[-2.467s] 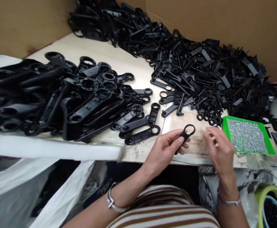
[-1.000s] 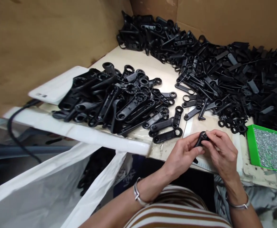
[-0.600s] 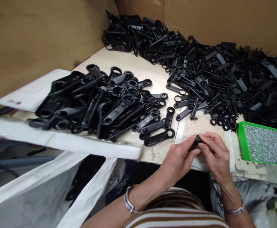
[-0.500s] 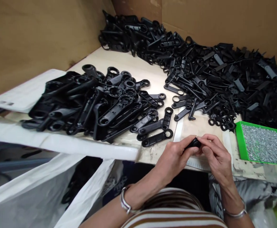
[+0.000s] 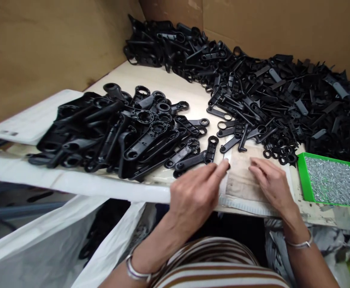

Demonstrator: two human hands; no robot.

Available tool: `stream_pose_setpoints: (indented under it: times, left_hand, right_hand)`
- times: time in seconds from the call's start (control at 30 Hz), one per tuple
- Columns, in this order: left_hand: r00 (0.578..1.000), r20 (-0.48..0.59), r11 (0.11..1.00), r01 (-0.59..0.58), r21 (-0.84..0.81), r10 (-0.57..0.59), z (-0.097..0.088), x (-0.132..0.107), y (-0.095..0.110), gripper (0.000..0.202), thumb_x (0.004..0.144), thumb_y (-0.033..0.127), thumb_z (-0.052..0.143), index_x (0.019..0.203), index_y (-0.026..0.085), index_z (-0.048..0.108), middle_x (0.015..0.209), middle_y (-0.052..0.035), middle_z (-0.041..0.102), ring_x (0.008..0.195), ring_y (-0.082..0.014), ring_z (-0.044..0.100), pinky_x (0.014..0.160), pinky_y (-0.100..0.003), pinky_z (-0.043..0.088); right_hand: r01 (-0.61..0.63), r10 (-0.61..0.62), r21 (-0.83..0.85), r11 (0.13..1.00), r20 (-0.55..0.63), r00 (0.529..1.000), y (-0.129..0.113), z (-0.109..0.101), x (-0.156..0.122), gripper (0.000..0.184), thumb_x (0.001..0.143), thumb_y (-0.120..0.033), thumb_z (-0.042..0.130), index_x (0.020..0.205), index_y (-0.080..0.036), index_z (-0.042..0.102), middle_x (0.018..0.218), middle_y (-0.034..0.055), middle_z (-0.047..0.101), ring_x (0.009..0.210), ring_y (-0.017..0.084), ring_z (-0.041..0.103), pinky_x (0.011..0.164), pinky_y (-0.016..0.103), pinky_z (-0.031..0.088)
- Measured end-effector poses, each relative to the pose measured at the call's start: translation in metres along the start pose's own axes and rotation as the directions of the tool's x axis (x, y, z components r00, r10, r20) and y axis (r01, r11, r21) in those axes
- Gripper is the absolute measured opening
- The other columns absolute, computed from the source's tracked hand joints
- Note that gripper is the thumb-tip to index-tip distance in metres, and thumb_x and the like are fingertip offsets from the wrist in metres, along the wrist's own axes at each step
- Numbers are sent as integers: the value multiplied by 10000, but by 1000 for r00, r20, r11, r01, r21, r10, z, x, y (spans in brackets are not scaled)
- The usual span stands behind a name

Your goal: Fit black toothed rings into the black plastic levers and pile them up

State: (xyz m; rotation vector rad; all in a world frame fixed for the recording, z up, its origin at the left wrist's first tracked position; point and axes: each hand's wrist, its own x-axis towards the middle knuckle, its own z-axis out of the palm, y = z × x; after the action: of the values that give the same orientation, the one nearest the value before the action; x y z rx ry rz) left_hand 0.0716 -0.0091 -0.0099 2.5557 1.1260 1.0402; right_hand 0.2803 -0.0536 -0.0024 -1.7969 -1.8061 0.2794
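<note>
My left hand is closed around a black plastic part, of which only a small dark tip shows past the index finger. That hand is above the near end of the left pile of black plastic arms, hiding the arm that lies closest to the edge. To the right, my right hand hovers over a worn, taped mat. Its fingers are curled, thumb near the index fingertip; whatever they hold, if anything, cannot be made out.
A large heap of black plastic parts runs along the cardboard wall. Several small black rings lie at its near edge. A green tray of small metal pins or screws stands at right. A white board is at left.
My hands have moved apart. The left has gone left with the black part, toward the left pile; the right has let go of it and stays over the mat.
</note>
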Motion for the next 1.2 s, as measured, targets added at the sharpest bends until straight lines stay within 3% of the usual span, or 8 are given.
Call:
stream_pose_setpoints:
  times: [0.1, 0.23, 0.37, 0.47, 0.53, 0.7, 1.0, 1.2]
  left_hand:
    - [996, -47, 962, 83, 261, -73, -9, 14, -21, 365, 905, 155, 482, 1229, 192, 647, 1150, -147, 710, 990, -297, 661, 767, -396, 456]
    - [975, -11, 920, 212, 330, -221, -12, 33, -40, 395, 934, 127, 388, 1227, 210, 638, 1404, -169, 552, 1288, -396, 489, 978, -611, 342]
    - [971, -53, 956, 241, 167, -235, -16, 38, -40, 339, 932, 169, 465, 1216, 241, 636, 1473, -126, 491, 1441, -382, 302, 1126, -691, 87]
    - [947, -118, 949, 282, -139, -299, -16, 30, -22, 306, 903, 244, 571, 1201, 229, 644, 1434, -101, 540, 1427, -336, 351, 1189, -595, 127]
    - [919, -19, 824, 343, -450, -393, -9, 25, -5, 385, 885, 298, 616, 1262, 225, 606, 1382, -93, 590, 1345, -300, 480, 1159, -487, 305]
    - [767, 440, 172, 567, -805, -467, 20, 19, 28, 391, 870, 373, 629, 1197, 158, 626, 1092, -103, 733, 992, -229, 693, 882, -325, 533]
    - [704, 625, -66, 644, -762, -338, 24, 13, 30, 416, 828, 346, 658, 1190, 146, 608, 1022, -118, 700, 592, -108, 586, 469, -207, 415]
    - [662, 661, -104, 674, -731, -353, 23, 12, 25, 346, 761, 266, 706, 1090, 160, 704, 853, -54, 702, 696, -130, 579, 633, -230, 472]
  right_hand:
    - [78, -93, -289, 954, -38, 995, 3, 2, 25, 273, 949, -295, 540, 1176, -164, 619, 1187, 145, 653, 992, 246, 663, 811, 357, 543]
    - [78, -51, -510, 856, 66, 997, 1, 17, 49, 261, 913, -266, 607, 1157, -183, 570, 1032, 118, 683, 820, 219, 659, 653, 299, 500]
    - [87, -73, -521, 849, 46, 996, 1, 19, 48, 72, 942, -187, 527, 979, -168, 585, 890, 93, 687, 781, 209, 641, 645, 292, 477]
    - [170, -222, -434, 885, -73, 972, -8, 11, 26, 120, 963, -175, 479, 960, -147, 597, 897, 109, 689, 815, 208, 651, 711, 311, 511]
    - [267, -328, -365, 892, -115, 938, -20, 7, 7, 141, 961, -148, 477, 1023, -144, 603, 964, 119, 699, 873, 201, 661, 773, 315, 530]
    - [452, -454, -63, 890, -24, 891, -34, 4, -19, 224, 949, -96, 471, 1111, -181, 600, 1018, 81, 711, 968, 178, 669, 851, 317, 561]
    - [-27, 28, -455, 890, -5, 1000, 40, -13, 13, 255, 933, -145, 454, 1081, -178, 658, 1063, 134, 682, 971, 254, 636, 791, 387, 542]
    - [-222, 181, 235, 946, 185, 966, 27, -11, 10, 253, 912, -301, 538, 1071, -173, 688, 840, 41, 701, 637, 143, 638, 602, 284, 529]
